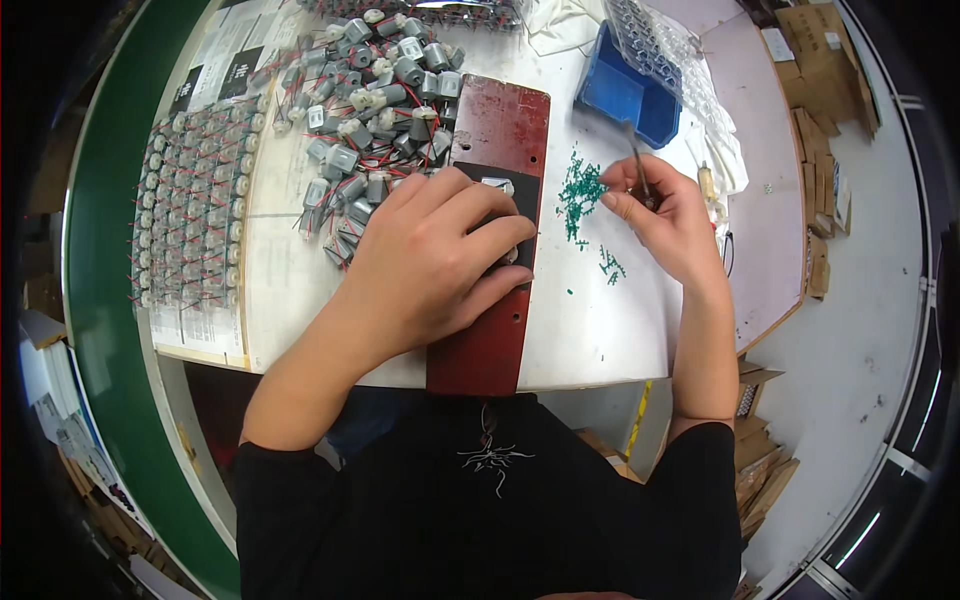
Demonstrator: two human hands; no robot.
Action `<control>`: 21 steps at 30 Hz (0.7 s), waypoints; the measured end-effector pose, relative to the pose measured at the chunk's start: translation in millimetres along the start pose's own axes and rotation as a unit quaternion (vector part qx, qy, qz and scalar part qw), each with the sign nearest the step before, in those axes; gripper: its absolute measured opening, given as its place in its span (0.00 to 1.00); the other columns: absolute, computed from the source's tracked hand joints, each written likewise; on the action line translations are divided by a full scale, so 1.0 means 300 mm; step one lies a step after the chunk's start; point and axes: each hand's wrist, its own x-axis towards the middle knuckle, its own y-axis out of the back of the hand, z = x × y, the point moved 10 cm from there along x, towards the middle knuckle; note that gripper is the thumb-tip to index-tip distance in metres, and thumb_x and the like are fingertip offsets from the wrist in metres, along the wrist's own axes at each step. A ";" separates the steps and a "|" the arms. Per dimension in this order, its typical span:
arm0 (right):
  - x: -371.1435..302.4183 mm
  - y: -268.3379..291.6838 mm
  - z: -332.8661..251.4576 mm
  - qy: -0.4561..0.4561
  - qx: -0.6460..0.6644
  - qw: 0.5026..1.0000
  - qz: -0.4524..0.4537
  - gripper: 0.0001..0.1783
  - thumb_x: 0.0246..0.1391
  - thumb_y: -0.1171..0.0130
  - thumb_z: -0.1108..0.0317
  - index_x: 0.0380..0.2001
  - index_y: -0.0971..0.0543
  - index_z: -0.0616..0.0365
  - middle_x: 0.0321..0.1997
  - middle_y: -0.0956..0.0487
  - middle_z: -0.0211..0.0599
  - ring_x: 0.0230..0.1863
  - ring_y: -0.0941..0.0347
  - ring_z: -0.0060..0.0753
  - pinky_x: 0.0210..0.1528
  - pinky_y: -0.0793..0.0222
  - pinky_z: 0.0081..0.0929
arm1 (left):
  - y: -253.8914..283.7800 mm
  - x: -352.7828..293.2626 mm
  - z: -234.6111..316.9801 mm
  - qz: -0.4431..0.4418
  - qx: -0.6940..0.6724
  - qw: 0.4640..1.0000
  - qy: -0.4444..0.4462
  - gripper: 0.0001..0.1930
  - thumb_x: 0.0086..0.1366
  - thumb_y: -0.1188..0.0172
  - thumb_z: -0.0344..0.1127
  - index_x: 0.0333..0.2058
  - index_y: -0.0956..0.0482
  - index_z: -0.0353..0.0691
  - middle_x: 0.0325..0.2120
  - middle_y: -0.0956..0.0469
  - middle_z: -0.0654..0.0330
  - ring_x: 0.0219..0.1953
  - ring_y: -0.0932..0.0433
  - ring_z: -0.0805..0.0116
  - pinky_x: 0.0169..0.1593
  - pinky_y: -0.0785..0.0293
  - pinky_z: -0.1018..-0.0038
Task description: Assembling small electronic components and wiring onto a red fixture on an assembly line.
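Note:
My left hand [425,255] lies over a dark red board [500,125] with screw holes, its fingers curled around a small motor [497,184] on a black pad [478,176]. Most of that motor is hidden by the hand. My right hand [662,212] is closed on a slim dark metal tool [638,155], which points up and away from me; its exact kind is unclear. Thumb and forefinger come together beside a scatter of tiny green parts [580,195]. Whether a green part sits between those fingertips, I cannot tell.
A heap of small grey motors [375,110] with red wires lies left of the board. Farther left stand rows of motors in a clear tray [195,205]. A blue bin [625,90] holds up a clear blister tray [645,40] at the back right. A wooden-handled tool [706,182] lies beyond my right hand.

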 end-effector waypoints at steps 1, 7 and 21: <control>0.004 0.007 -0.023 0.001 -0.007 1.000 -0.002 0.09 0.63 0.32 0.77 0.45 0.18 0.63 0.35 0.22 0.22 0.31 0.32 0.10 0.34 0.36 0.13 | 0.002 0.001 -0.002 0.007 -0.002 1.000 0.001 0.14 0.56 0.25 0.37 0.41 0.15 0.45 0.38 0.19 0.66 0.42 0.22 0.63 0.45 0.28 0.66; -0.033 -0.049 -0.244 0.100 -0.097 0.990 -0.011 0.12 0.54 0.28 0.83 0.41 0.17 0.63 0.36 0.18 0.27 0.33 0.25 0.16 0.33 0.34 0.15 | 0.075 -0.021 -0.032 0.091 -0.040 0.994 0.035 0.12 0.58 0.25 0.36 0.40 0.14 0.44 0.35 0.17 0.63 0.40 0.21 0.60 0.44 0.27 0.65; -0.191 -0.192 -0.376 0.402 -0.096 0.910 0.026 0.15 0.48 0.29 0.89 0.39 0.17 0.64 0.39 0.16 0.46 0.33 0.20 0.31 0.31 0.28 0.22 | 0.044 -0.021 -0.032 0.078 -0.154 0.984 0.050 0.08 0.55 0.28 0.27 0.35 0.12 0.41 0.30 0.18 0.61 0.32 0.22 0.59 0.38 0.26 0.66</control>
